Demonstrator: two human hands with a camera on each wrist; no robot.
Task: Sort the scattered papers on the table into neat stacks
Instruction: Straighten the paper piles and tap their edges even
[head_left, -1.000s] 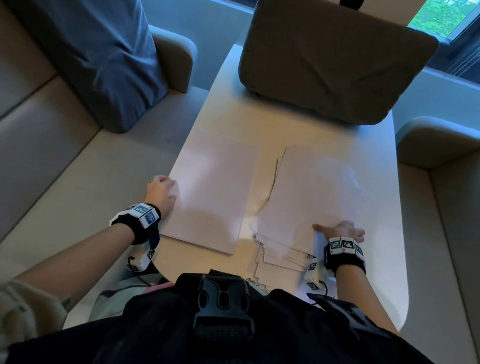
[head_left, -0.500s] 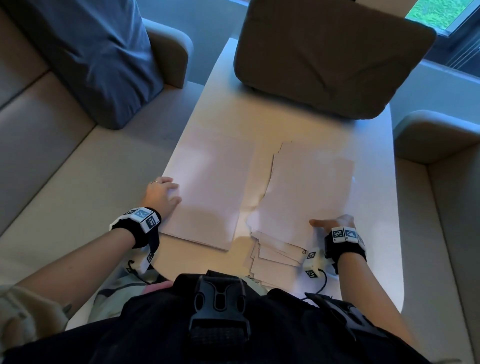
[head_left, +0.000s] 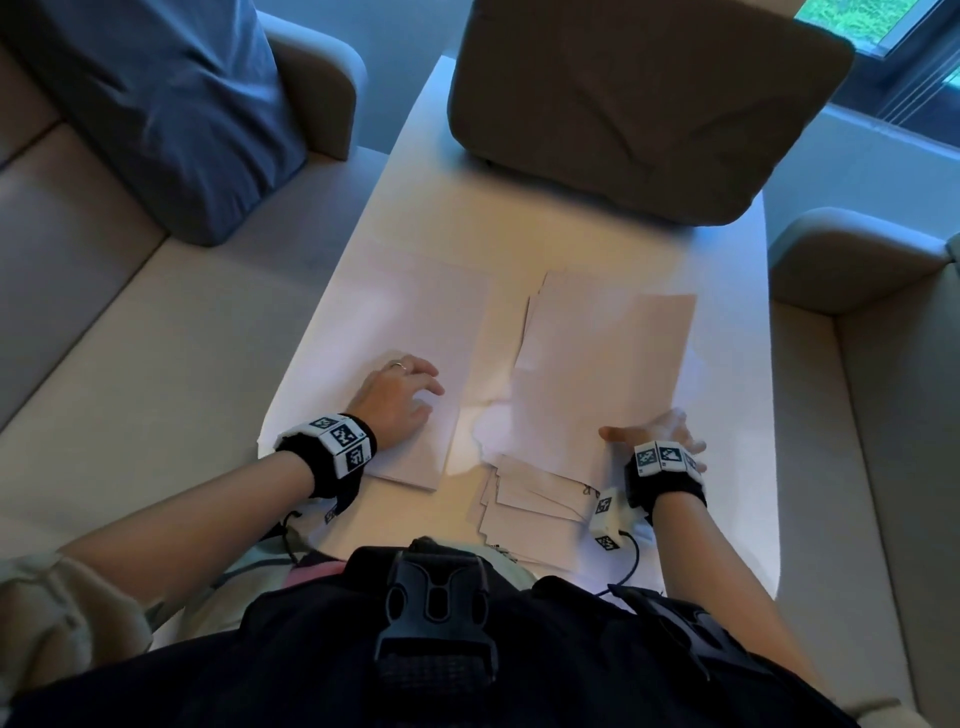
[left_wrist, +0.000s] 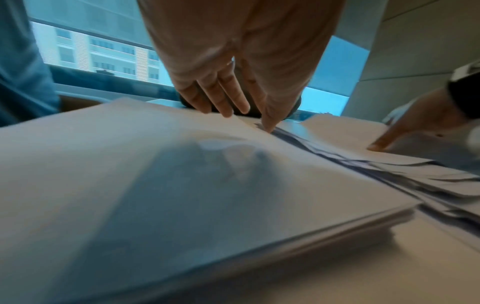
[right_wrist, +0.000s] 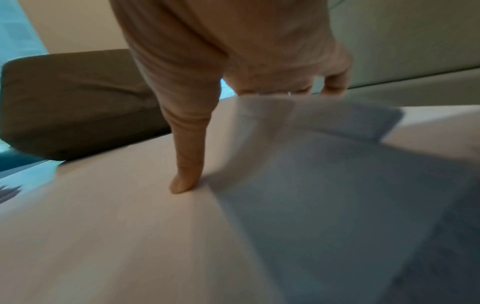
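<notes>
A squared stack of white papers (head_left: 410, 322) lies on the left of the white table (head_left: 727, 415). My left hand (head_left: 423, 395) rests on its near part, and the straight fingers (left_wrist: 233, 107) touch its right edge. To the right lies a loose pile (head_left: 597, 374), with several sheets fanned out (head_left: 535, 504) at its near end. My right hand (head_left: 649, 434) pinches the near right corner of the pile's top sheet. Its thumb (right_wrist: 187, 176) presses on top while the fingers sit under the raised edge.
A brown cushion (head_left: 639, 104) lies across the far end of the table, behind the papers. A blue cushion (head_left: 171, 104) leans on the beige sofa (head_left: 104, 338) to the left. Another sofa seat (head_left: 883, 467) runs along the table's right edge.
My left hand slid right from the stack's left edge onto the stack. My right hand turned the pile's top sheet from tilted to nearly square with the table.
</notes>
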